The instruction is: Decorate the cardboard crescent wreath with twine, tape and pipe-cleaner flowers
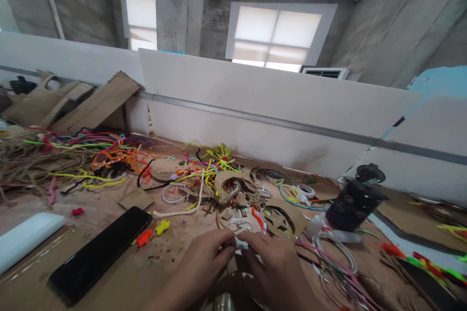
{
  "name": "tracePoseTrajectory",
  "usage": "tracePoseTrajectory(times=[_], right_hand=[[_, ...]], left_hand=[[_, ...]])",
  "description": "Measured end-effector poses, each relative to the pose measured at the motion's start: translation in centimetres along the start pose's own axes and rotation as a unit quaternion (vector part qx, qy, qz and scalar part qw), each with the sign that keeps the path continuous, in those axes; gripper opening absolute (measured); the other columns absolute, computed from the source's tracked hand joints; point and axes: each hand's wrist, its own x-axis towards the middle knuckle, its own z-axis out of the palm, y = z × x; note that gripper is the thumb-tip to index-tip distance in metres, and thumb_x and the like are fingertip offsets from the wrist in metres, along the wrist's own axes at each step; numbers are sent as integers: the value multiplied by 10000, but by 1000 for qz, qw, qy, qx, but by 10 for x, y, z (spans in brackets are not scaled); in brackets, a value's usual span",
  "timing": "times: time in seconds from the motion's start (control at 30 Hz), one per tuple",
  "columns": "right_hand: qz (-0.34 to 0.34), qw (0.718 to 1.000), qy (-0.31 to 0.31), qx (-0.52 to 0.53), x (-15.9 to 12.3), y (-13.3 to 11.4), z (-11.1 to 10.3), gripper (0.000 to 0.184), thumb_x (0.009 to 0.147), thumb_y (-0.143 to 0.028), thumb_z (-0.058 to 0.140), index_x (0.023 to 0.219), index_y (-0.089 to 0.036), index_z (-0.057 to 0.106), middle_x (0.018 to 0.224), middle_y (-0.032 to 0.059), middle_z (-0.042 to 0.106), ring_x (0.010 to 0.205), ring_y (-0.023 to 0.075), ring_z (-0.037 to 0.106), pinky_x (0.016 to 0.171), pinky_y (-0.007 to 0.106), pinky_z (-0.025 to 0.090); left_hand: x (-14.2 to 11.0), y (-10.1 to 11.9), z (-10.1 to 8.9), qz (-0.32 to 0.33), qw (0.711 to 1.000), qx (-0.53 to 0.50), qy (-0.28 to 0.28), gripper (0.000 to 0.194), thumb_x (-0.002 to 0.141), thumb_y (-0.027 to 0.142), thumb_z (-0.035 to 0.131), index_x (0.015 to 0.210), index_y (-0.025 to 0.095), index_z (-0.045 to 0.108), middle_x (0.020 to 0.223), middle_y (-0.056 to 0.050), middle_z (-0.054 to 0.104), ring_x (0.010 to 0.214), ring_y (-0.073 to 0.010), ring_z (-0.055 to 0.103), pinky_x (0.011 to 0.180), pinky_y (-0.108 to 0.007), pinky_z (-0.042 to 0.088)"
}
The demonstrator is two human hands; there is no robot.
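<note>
Remotely, I note: black slab (pixel 102 252) glossy, smooth; cardboard (pixel 100 102) matt, papery; pipe cleaners (pixel 122 156) fuzzy; pillar (pixel 178 9) rough concrete.

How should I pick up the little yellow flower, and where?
Probably pinch the yellow flower by opposite edges, coming down from the right: it lies low on the table, with the orange flower and black phone crowding its left.

The bare left hand (pixel 206 255) and bare right hand (pixel 273 255) have smooth, rounded backs and slim fingers (pixel 256 242); the visible lower stretches of both forearms (pixel 170 294) are likewise bare, their finer skin detail blurred.
</note>
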Motion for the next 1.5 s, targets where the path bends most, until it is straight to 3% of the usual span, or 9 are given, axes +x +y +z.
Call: tracePoseTrajectory(times=[0.17,0.37,0.67,0.8,0.93,1.03,1.1,1.27,1.5], right_hand=[[134,974,-52,177,9,7,-13,94,867,-175,634,824,-226,700,812,-7,730,793,190,645,718,262,417],[150,960,-37,234,12,18,-12,130,832,-215,659,866,-253,779,886,31,717,980,246,597,888,338,415],[196,909,-46,364,15,22,-8,123,753,-281,630,763,-172,687,723,18,645,722,196,579,678,292,410],[201,919,-28,338,14,29,-10,139,786,-307,635,770,-176,680,753,19,648,745,191,563,678,290,392],[224,908,-24,352,13,35,-17,219,778,-394,653,759,-176,638,706,-3,574,688,171,496,633,284,350],[232,884,-57,402,11,33,-21,253,750,-428,672,741,-184,603,654,-28,517,623,150,445,592,277,319],[236,869,-82,427,10,27,-21,256,745,-429,676,739,-186,593,649,-26,525,608,146,448,584,275,321],[242,862,-110,432,10,14,-22,248,734,-415,685,727,-186,590,622,-36,512,590,135,443,573,265,298],[238,848,-129,456,12,17,-21,278,696,-436,735,724,-187,618,627,-31,563,590,141,489,591,263,346]], left_hand=[[0,5,-5,-4,1000,0,16,146,864,204,506,781,222,623,800,29,669,806,-159,606,697,-231,384],[1,8,-11,-5,1000,-15,6,141,861,223,511,782,220,628,800,25,666,798,-166,590,699,-236,381],[4,7,-11,-15,999,-29,6,148,871,245,506,795,209,627,800,10,672,798,-180,587,692,-247,384],[3,6,-14,-32,998,-54,-6,180,879,287,522,966,219,664,874,-6,690,848,-202,604,745,-266,414],[3,2,-17,-68,993,-94,-12,360,834,300,574,1183,216,599,974,-29,703,913,-231,624,789,-298,443],[4,-2,-18,-89,990,-112,-17,324,780,247,568,1088,205,661,1046,-46,716,988,-251,620,832,-318,445],[5,-2,-17,-107,987,-113,-34,271,760,236,547,980,198,700,981,-48,719,955,-251,619,798,-318,444],[4,-1,-16,-137,981,-130,-49,168,739,245,541,853,204,658,759,-6,649,776,-211,595,683,-294,424],[2,-4,-15,-142,975,-160,-62,154,733,229,536,848,198,632,708,31,590,683,-167,557,604,-258,401]])
